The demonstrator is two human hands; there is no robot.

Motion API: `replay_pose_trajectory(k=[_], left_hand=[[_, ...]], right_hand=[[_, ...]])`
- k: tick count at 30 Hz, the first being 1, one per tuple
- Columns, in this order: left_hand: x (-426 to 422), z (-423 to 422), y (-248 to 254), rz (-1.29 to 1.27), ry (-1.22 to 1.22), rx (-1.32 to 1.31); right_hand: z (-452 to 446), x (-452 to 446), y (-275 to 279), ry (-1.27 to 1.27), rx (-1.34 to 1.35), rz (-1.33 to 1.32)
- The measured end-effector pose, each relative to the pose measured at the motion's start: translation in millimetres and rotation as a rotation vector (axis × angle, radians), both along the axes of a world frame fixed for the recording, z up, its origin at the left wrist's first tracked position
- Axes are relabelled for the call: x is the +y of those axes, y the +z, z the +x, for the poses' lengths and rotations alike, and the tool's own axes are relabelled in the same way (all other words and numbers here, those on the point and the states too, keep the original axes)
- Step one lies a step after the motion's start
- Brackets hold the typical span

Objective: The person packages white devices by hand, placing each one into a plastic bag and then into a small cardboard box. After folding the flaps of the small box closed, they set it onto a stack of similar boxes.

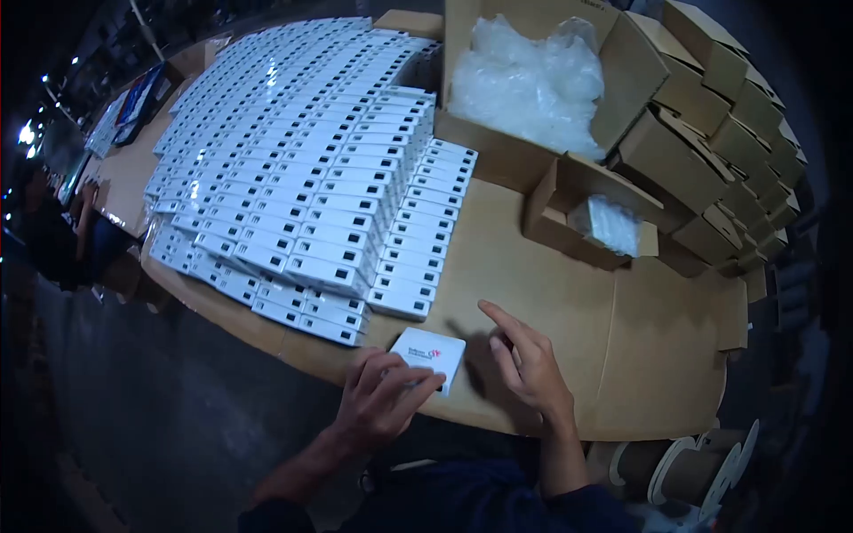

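Note:
A small white box (432,348) with a red logo and dark lettering on top lies near the front edge of the cardboard-covered table. My left hand (378,395) is bent over its near left side, fingertips on the box; the thumb is hidden. To the right of the box, my right hand (530,362) hovers over the cardboard with its index finger stretched out and nothing in it. Just beyond the box rises a large stack of similar white boxes (293,178), their dark square openings facing me.
A large carton (498,147) with clear plastic bags (529,84) stands at the back. Before it, a smaller carton (555,209) holds a plastic-wrapped bundle (609,225). Brown cartons (680,164) are piled right; spools (689,471) sit below. Another person (58,222) is at far left.

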State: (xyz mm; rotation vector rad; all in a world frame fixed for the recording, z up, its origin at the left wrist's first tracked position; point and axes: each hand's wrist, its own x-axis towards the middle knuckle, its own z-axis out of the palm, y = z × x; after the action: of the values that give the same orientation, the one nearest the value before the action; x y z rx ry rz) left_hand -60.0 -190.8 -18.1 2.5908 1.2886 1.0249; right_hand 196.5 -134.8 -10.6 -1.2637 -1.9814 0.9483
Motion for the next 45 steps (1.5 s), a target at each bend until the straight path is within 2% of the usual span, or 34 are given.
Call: replay_pose_trajectory(k=[2,6,9,11,12,14,15,16,18,20,24,27,30,34,38,42,45], left_hand=[[7.8,9.4,9.4,0.055,-0.064,-0.068],[31.1,31.2,35.1,0.131,-0.170,-0.107],[56.4,47.3,53.4,0.241,-0.233,-0.006],[81.9,55.0,79.4,0.180,-0.259,0.103],[97.9,59.0,91.6,0.150,-0.269,0.158],[134.3,66.3,109.2,0.108,-0.318,0.042],[156.5,67.4,116.7,0.138,-0.301,0.065],[181.8,67.4,122.5,0.168,-0.286,0.089],[242.4,72.9,134.2,0.199,-0.213,0.171],[308.0,78.6,134.3,0.230,-0.178,0.275],[399.2,110.2,117.7,0.226,-0.175,0.434],[430.1,130.6,100.5,0.214,-0.222,0.556],[452.7,141.4,88.2,0.257,-0.170,0.755],[461.2,141.8,97.1,0.173,-0.163,0.536],[444.6,124.7,141.0,-0.064,-0.132,0.187],[420.9,102.9,177.6,-0.164,-0.141,-0.039],[389.7,89.0,179.9,-0.274,-0.223,-0.293]], right_hand=[[7.5,-4.5,18.7,-0.019,0.119,-0.238],[15.4,0.9,29.1,0.157,0.502,-0.444],[9.4,23.4,21.7,0.109,0.601,-0.228],[7.9,39.4,25.3,0.005,0.743,-0.255],[15.3,49.5,28.1,0.002,0.814,-0.365],[24.9,73.6,46.7,-0.061,0.689,-0.221],[30.6,92.0,42.0,-0.066,0.648,-0.068],[34.3,105.0,55.7,-0.028,0.704,-0.087],[49.5,139.8,67.2,-0.178,0.516,0.037],[66.4,176.8,82.8,-0.327,0.044,0.531],[82.9,230.3,99.2,-0.376,0.120,0.530],[93.0,250.4,102.2,-0.390,0.062,0.575],[93.6,251.0,108.0,-0.438,0.054,0.474],[101.7,258.8,103.0,-0.443,0.043,0.606],[102.2,261.6,108.2,-0.489,0.076,0.546],[91.4,258.5,115.4,-0.545,0.117,0.605],[84.6,251.6,119.9,-0.572,0.145,0.620]])
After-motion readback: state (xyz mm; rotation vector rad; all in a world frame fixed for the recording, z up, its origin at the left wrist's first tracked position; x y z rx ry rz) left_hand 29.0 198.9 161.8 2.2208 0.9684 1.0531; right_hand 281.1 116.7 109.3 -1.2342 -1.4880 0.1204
